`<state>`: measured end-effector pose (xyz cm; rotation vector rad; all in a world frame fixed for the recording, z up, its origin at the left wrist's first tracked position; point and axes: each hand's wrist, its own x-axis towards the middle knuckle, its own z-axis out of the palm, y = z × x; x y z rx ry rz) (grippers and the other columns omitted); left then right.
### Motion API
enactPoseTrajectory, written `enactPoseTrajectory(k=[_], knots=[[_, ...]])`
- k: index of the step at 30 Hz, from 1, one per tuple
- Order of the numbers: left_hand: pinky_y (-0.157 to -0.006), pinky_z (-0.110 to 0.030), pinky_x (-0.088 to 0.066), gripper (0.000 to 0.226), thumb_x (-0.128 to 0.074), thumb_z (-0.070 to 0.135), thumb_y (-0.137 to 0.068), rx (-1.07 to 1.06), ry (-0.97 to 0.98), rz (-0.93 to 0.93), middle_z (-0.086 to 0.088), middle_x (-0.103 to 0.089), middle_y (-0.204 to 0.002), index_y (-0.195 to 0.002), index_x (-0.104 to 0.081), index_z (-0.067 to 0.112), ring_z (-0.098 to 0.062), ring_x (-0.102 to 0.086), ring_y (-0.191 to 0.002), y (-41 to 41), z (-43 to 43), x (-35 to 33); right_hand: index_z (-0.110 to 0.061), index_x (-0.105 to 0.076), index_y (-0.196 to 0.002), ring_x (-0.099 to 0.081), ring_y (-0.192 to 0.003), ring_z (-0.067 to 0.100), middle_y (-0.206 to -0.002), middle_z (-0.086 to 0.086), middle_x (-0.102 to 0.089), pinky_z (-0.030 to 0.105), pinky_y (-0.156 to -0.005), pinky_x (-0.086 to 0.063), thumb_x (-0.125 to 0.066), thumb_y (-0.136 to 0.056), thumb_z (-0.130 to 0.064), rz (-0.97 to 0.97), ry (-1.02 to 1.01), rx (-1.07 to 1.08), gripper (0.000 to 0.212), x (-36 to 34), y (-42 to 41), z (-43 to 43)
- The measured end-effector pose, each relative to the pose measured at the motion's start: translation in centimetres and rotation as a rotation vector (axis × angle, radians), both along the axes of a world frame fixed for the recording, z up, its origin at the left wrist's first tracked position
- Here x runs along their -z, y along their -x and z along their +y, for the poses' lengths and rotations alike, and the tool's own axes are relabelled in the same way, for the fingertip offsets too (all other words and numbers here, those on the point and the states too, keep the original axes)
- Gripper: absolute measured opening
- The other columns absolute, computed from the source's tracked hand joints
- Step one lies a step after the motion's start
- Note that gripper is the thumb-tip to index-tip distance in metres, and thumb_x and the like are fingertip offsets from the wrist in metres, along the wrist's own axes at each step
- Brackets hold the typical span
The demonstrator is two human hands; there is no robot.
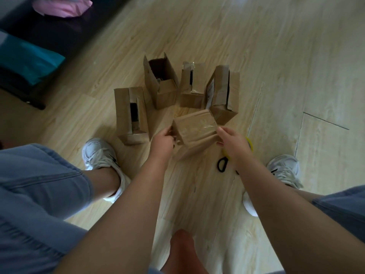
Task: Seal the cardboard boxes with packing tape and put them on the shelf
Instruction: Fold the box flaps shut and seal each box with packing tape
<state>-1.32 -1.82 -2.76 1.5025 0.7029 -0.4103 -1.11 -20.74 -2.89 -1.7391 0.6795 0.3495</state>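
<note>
As the held box (pixel 194 129) is gripped between both hands, it is found low over the floor (pixel 197 26), in front of four other boxes and between the feet. Whether its lower edge touches the wood cannot be told.

The floor, of pale wood planks, fills most of the view. At the upper left some dark furniture (pixel 39 42) is seen, on which a teal bag (pixel 27 58) and a pink cloth (pixel 61 5) are laid.

Four boxes are stood on the floor in a loose arc, near each other. The left box (pixel 131 113) has its flaps nearly closed, with a dark slit left between them. The tall box (pixel 161 82) is fully open at the top. The third box (pixel 190 86) and the right box (pixel 223 93) are closed only partly, a narrow gap being visible in each. The right box is tilted and is just beside the held box.

On the top of the held box a glossy clear tape is seen. The left hand (pixel 163 138) is curled round its left end, and its right end is pinched by the right hand (pixel 233 144) with thumb and fingers.

A white left shoe (pixel 100 153) and right shoe (pixel 284 169) are placed at the two sides. Black scissors (pixel 222 165) are laid on the floor under the right wrist, and a yellow ring (pixel 249 144) is partly hidden behind the right hand.
</note>
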Motion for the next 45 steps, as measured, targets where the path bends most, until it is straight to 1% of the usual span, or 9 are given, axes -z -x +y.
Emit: enactPoseTrajectory(k=[5,8,11,18,26,32,37,42,45], knots=[[-0.1,-0.033,-0.05,0.067,-0.066,0.009,-0.093,0.236,0.05,-0.099,-0.001,-0.063,-0.124,-0.152,-0.037,0.023,-0.014,-0.062,-0.111,0.0,0.9,-1.4,-0.021,-0.068,-0.102,-0.068,-0.099,0.02,-0.103,0.002,-0.07,0.039,-0.095,-0.056,-0.059,-0.1,-0.027,-0.042,0.028,0.035,0.01,-2.1,0.0,-2.3],[-0.077,-0.021,-0.045,0.057,-0.077,0.024,-0.086,0.382,-0.031,-0.126,0.004,-0.058,-0.126,-0.138,-0.054,0.028,-0.012,-0.056,-0.111,-0.3,0.9,-2.3,-0.016,-0.069,-0.099,-0.067,-0.09,0.022,-0.102,0.01,-0.07,0.047,-0.093,-0.055,-0.06,-0.1,-0.024,-0.049,-0.004,0.076,0.012,-3.2,-0.5,-3.3],[-0.077,-0.023,-0.041,0.049,-0.08,0.037,-0.079,0.341,-0.025,-0.127,0.006,-0.058,-0.123,-0.12,-0.056,0.023,-0.011,-0.054,-0.112,-0.4,0.4,-2.7,-0.018,-0.07,-0.096,-0.07,-0.086,0.02,-0.095,0.005,-0.072,0.048,-0.093,-0.057,-0.06,-0.1,-0.03,-0.074,-0.028,0.097,0.016,-3.5,-0.6,-4.2],[-0.089,-0.032,-0.048,0.063,-0.066,0.058,-0.086,0.173,-0.026,-0.03,0.004,-0.062,-0.117,-0.134,-0.053,0.019,-0.014,-0.058,-0.104,0.2,0.1,-1.9,-0.017,-0.057,-0.137,-0.06,-0.117,0.013,-0.125,-0.003,-0.065,0.033,-0.104,-0.047,-0.069,-0.093,-0.03,-0.056,-0.207,-0.052,0.047,-3.1,0.3,-2.4],[-0.064,-0.024,-0.041,0.054,-0.079,0.055,-0.075,0.04,-0.015,0.034,0.007,-0.064,-0.097,-0.112,-0.062,0.019,-0.007,-0.057,-0.085,-0.5,-0.4,-2.3,-0.033,-0.007,-0.16,-0.055,-0.126,0.022,-0.152,-0.003,-0.044,0.048,-0.105,-0.048,-0.085,-0.042,-0.078,0.161,-0.16,-0.289,0.148,-1.6,-0.4,0.5],[-0.079,-0.027,-0.053,0.032,-0.076,0.036,-0.084,0.1,0.071,-0.05,0.0,-0.074,-0.099,-0.106,-0.072,0.013,-0.019,-0.068,-0.093,-0.7,0.8,-1.7,-0.027,-0.045,-0.142,-0.063,-0.113,0.02,-0.117,-0.005,-0.067,0.045,-0.097,-0.051,-0.085,-0.073,-0.04,0.099,-0.362,-0.169,0.081,-1.4,-0.6,-0.4],[-0.095,-0.034,-0.051,0.059,-0.082,0.046,-0.07,0.421,0.144,0.054,0.004,-0.074,-0.112,-0.124,-0.067,0.026,-0.016,-0.069,-0.106,-0.7,1.7,-1.4,-0.019,-0.049,-0.145,-0.063,-0.108,0.022,-0.118,-0.001,-0.067,0.037,-0.079,-0.056,-0.082,-0.069,-0.049,0.065,-0.479,-0.064,0.088,-0.8,0.0,-1.0],[-0.09,-0.035,-0.055,0.043,-0.074,0.044,-0.084,0.42,0.136,0.034,0.005,-0.076,-0.105,-0.121,-0.069,0.024,-0.015,-0.072,-0.097,-0.3,1.0,-1.6,-0.028,-0.037,-0.153,-0.053,-0.131,0.02,-0.145,-0.003,-0.055,0.045,-0.105,-0.048,-0.085,-0.055,-0.072,0.095,-0.424,-0.04,0.118,-0.5,-0.3,-0.6],[-0.093,-0.036,-0.054,0.041,-0.072,0.043,-0.086,0.317,0.179,0.042,0.006,-0.076,-0.106,-0.122,-0.069,0.022,-0.013,-0.07,-0.1,-0.4,0.9,-1.0,-0.036,-0.048,-0.146,-0.057,-0.127,0.014,-0.136,-0.01,-0.062,0.044,-0.106,-0.046,-0.069,-0.071,-0.079,0.105,-0.374,-0.073,0.089,-1.2,-0.2,-0.9]])
